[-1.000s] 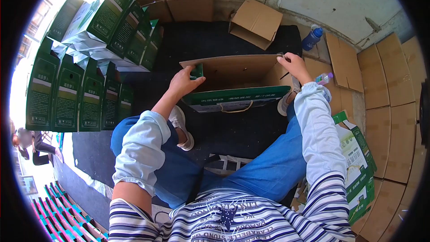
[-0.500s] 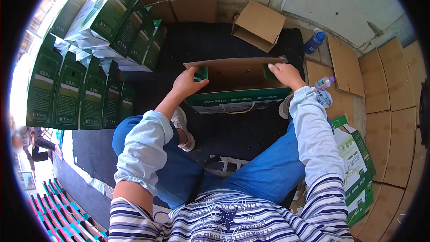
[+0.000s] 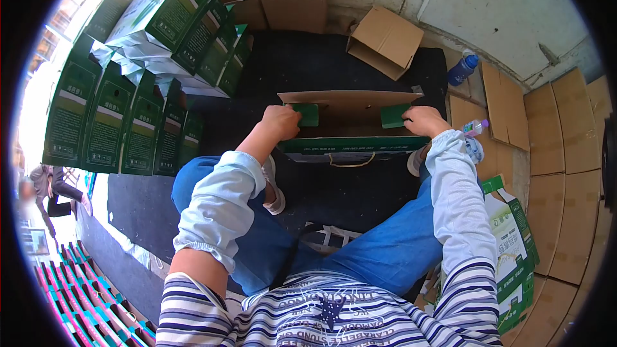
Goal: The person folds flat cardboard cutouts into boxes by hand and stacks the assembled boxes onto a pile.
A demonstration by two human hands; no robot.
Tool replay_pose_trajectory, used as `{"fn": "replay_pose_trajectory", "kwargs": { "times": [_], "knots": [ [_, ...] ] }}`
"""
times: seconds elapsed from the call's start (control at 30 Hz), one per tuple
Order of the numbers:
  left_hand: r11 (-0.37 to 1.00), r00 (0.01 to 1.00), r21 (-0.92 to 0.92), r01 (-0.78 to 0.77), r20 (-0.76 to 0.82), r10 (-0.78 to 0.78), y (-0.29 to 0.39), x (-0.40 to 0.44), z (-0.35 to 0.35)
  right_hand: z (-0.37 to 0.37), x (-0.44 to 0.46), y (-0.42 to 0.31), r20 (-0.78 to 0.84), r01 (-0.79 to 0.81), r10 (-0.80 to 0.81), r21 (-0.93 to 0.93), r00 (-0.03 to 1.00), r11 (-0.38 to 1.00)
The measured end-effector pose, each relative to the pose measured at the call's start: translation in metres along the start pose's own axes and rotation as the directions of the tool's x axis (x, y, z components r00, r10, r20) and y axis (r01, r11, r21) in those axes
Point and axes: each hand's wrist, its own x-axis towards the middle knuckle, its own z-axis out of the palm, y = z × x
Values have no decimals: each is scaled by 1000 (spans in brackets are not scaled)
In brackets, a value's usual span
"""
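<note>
Between my knees stands a green carton (image 3: 350,143) with its top open, showing a brown cardboard inside. A yellowish cord handle (image 3: 352,161) hangs on its near side. At the carton's left end, my left hand (image 3: 281,122) is closed on the edge by the left green flap (image 3: 308,114). My right hand (image 3: 425,120) grips the right end by the right green flap (image 3: 394,116), fingers bent over it. Both flaps point inward over the opening. The tall back panel (image 3: 350,98) stands up behind them.
Green printed cartons (image 3: 109,115) stand in rows and stacks at left. Brown boxes (image 3: 384,42) lie at the back. A blue bottle (image 3: 463,69) and flattened cardboard (image 3: 504,103) are at right, beside a flat green carton (image 3: 511,254). Pink and teal packages (image 3: 87,292) are lower left; a person (image 3: 54,193) is beyond.
Both hands have moved down at the carton's ends, and the two end flaps now lie folded inward and show more. The whole view has shifted slightly.
</note>
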Motion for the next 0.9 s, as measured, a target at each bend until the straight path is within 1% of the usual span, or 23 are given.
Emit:
{"fn": "replay_pose_trajectory", "kwargs": {
  "times": [0.03,0.1,0.13,0.23,0.3,0.4,0.47,0.5,0.6,0.7,0.8,0.9],
  "knots": [
    [1000,1000,-18,11,-8,-11,0,1,0,0,-1,0,-3,-4,4,3,1000,1000],
    [998,999,-52,30,-22,-31,0,2,1,1,-2,0,-110,-12,19,61,994,998],
    [998,998,-63,25,-54,-28,-1,2,2,3,-3,1,-160,-16,30,91,987,996],
    [996,990,-94,2,-137,-15,-5,-2,8,3,-5,6,-215,0,34,158,976,987],
    [994,982,-105,-15,-187,-5,-6,-4,9,3,-9,6,-268,19,21,149,963,989],
    [994,944,-110,8,-328,-45,-4,-9,5,0,-15,4,-371,68,-4,161,929,985],
    [993,926,-118,28,-370,-70,-6,-13,-2,-4,-17,0,-424,91,-12,168,906,982],
    [992,917,-122,38,-389,-83,-7,-15,-6,-9,-19,-3,-438,93,-11,166,899,982],
    [984,935,-175,40,-340,-99,-10,-21,-13,-11,-17,-11,-501,115,-23,153,865,982],
    [980,911,-198,-3,-404,-79,-12,-21,-8,-10,-13,-17,-584,158,-50,135,810,978],
    [977,929,-196,84,-339,-148,-17,-25,-19,-12,-13,-26,-643,162,-36,137,765,977],
    [952,857,-228,204,-428,-287,-23,-36,-35,-17,-13,-36,-706,153,-7,143,708,978]
  ]
}}
